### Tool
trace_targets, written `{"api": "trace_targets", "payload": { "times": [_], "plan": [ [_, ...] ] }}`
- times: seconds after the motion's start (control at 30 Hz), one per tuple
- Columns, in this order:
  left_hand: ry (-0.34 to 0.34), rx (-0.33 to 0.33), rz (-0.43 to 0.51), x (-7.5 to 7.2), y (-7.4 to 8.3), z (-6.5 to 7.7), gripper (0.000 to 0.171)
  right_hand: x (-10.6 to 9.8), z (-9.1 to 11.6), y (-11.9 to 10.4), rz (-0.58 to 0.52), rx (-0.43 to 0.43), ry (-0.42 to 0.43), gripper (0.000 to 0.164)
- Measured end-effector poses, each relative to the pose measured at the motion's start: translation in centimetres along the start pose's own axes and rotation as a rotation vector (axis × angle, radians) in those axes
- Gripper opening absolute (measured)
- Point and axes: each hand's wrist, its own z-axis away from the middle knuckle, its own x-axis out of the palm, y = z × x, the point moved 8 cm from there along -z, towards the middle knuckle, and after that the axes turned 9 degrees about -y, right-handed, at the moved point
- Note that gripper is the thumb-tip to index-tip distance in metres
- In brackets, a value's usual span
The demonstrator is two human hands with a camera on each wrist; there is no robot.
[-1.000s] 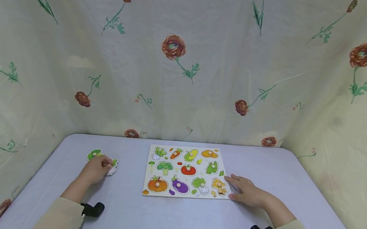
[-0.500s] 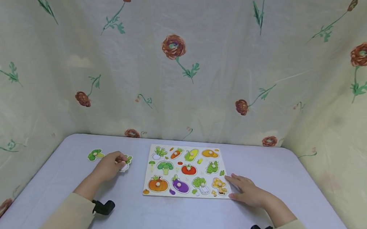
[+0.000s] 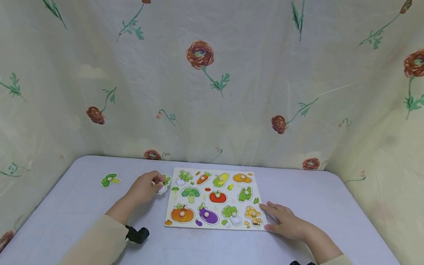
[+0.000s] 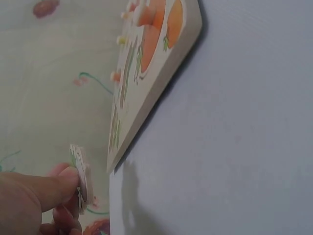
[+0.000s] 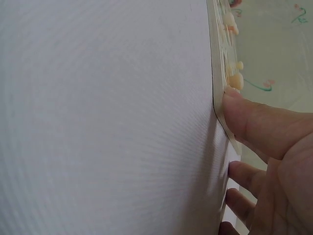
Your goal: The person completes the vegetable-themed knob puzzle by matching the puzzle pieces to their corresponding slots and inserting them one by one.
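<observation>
Between thumb and fingers, my left hand (image 3: 142, 190) pinches a white-and-green turnip puzzle piece (image 3: 166, 182). It holds the piece just left of the upper-left part of a vegetable puzzle board (image 3: 169, 206). In the left wrist view the turnip piece (image 4: 86, 180) stands on edge above the table, apart from the board. My right hand (image 3: 285, 222) rests at the board's lower right, its fingers extended and touching the edge. The right wrist view has the thumb (image 5: 249, 120) against the board's corner. A broccoli piece (image 3: 110, 180) lies on the table at the left.
The board carries several knobbed pieces, among them a pumpkin (image 3: 182, 215), an eggplant (image 3: 208, 215) and a tomato (image 3: 217, 197). Its turnip and broccoli pictures show no knobs. A flowered curtain (image 3: 246, 89) encloses the white table (image 3: 208, 258) at the back and sides.
My left hand has carried the turnip piece rightward from beside the broccoli piece to the board's left edge. The right hand and the board have stayed put.
</observation>
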Motion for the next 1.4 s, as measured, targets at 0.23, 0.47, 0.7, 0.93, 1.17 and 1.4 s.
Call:
{"api": "trace_targets", "payload": {
  "times": [0.23, 0.47, 0.7, 0.93, 1.17, 1.4],
  "plan": [
    [-0.023, 0.039, -0.007, 1.2, 1.2, -1.3, 0.004, 0.1, 0.1, 0.0, 0.000, 0.003, -0.001, 0.071],
    [-0.032, 0.026, -0.025, 2.3, 1.8, -2.9, 0.005, 0.1, 0.0, 0.1, -0.011, 0.003, -0.007, 0.072],
    [-0.041, 0.040, -0.043, 3.0, 2.9, -4.1, 0.005, 0.1, 0.0, 0.3, -0.007, 0.012, -0.007, 0.072],
    [-0.049, 0.037, -0.071, 3.6, 3.0, -5.0, 0.004, 0.1, -0.1, 0.4, -0.009, 0.009, -0.007, 0.072],
    [-0.054, 0.031, -0.070, 4.1, 3.3, -5.9, 0.005, 0.0, -0.1, 0.3, 0.014, 0.001, 0.002, 0.072],
    [-0.046, 0.000, 0.000, 4.6, 3.2, -6.2, 0.008, 0.1, -0.2, 0.5, 0.016, -0.002, 0.001, 0.073]
  ]
}}
